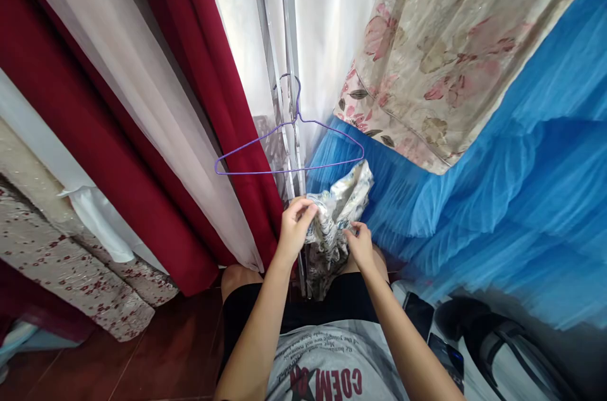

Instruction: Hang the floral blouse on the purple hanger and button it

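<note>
Both forearms reach fwd from the lap and converge at centre frame, elbows bent, wrists close together. Left hand (294, 227) is raised a bit higher, back of hand to the camera, fingers curled; its grip is closed, pinching the top edge of the patterned cloth (337, 208) betw. thumb and fingertips. Right hand (359, 244) sits lower and just right of it, fingers bent inward, grip also closed on a fold of the same cloth.

The cloth is bunched betw. the two hands. One part rises to the upper right and the rest hangs down over the knees. It is just below the purple wire hanger (289, 168), which hangs by its hook from a metal frame (290, 72); whether cloth and hanger touch can't be told.

Red curtain (156, 154) and a white sheer (128, 78) hang to the left, blue tulle (497, 198) and floral fabric (450, 53) to the right. A phone (420, 312) lies by the right thigh, wooden floor (156, 350) at lower left.
</note>
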Action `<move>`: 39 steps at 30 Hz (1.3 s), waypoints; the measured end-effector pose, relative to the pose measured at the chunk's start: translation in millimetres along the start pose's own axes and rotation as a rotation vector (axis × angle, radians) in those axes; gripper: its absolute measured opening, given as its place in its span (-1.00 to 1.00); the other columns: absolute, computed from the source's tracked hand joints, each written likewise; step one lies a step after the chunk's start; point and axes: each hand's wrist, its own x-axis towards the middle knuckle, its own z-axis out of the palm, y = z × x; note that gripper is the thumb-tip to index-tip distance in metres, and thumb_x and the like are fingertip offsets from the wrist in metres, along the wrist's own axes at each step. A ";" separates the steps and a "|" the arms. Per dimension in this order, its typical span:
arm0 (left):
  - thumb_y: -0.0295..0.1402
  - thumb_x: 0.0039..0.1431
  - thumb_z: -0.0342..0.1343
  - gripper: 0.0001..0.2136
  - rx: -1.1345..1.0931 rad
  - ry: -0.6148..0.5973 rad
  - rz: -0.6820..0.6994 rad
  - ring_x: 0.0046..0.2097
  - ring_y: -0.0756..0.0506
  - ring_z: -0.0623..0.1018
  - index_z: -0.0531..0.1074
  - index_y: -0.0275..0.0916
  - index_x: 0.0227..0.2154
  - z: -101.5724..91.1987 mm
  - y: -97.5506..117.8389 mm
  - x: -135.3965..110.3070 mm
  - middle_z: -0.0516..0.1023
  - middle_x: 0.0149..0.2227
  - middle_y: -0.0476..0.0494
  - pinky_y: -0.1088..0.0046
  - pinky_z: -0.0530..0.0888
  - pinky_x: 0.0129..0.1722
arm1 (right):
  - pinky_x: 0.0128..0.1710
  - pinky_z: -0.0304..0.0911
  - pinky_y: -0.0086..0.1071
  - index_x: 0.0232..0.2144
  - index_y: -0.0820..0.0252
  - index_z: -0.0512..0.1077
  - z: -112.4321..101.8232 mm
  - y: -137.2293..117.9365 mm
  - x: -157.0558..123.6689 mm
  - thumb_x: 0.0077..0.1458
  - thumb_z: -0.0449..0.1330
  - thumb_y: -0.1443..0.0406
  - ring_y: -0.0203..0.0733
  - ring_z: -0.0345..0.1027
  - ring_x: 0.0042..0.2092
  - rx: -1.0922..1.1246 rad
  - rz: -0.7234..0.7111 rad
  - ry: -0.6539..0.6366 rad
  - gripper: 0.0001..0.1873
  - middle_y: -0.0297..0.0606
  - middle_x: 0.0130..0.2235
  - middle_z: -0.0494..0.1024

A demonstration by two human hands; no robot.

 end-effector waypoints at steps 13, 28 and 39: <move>0.04 0.38 -0.08 -0.58 0.177 -0.488 -0.232 -0.03 -0.21 0.54 0.51 -0.15 -0.10 -23.0 -7.6 -35.2 0.58 -0.17 -0.17 0.28 0.42 0.07 | -0.26 0.28 -0.36 -0.40 0.20 0.52 15.2 -82.1 -49.2 0.01 0.28 0.23 -0.19 0.40 -0.36 0.264 0.191 -0.877 -0.86 -0.32 -0.43 0.56; -0.09 0.10 0.29 -0.72 0.756 -0.530 -0.013 -0.43 -0.15 0.48 0.53 -0.13 -0.59 -158.5 9.8 -19.0 0.54 -0.52 -0.06 0.38 0.40 -0.32 | -0.53 -0.07 -0.43 -0.64 0.21 0.33 11.6 -187.4 53.9 -0.10 0.28 0.17 -0.36 0.04 -0.56 -0.222 -0.412 -0.694 -0.72 -0.44 -0.63 0.26; -0.06 0.19 0.18 -0.73 1.217 -0.205 0.386 0.22 -0.36 0.36 0.60 -0.11 -0.20 -203.5 106.0 94.1 0.60 0.07 -0.26 -0.18 0.17 0.27 | -0.36 0.09 -0.34 -0.05 0.27 0.62 54.5 -171.1 97.6 0.18 0.17 0.16 -0.11 0.36 -0.41 -0.727 -0.792 -0.429 -0.58 -0.20 -0.45 0.57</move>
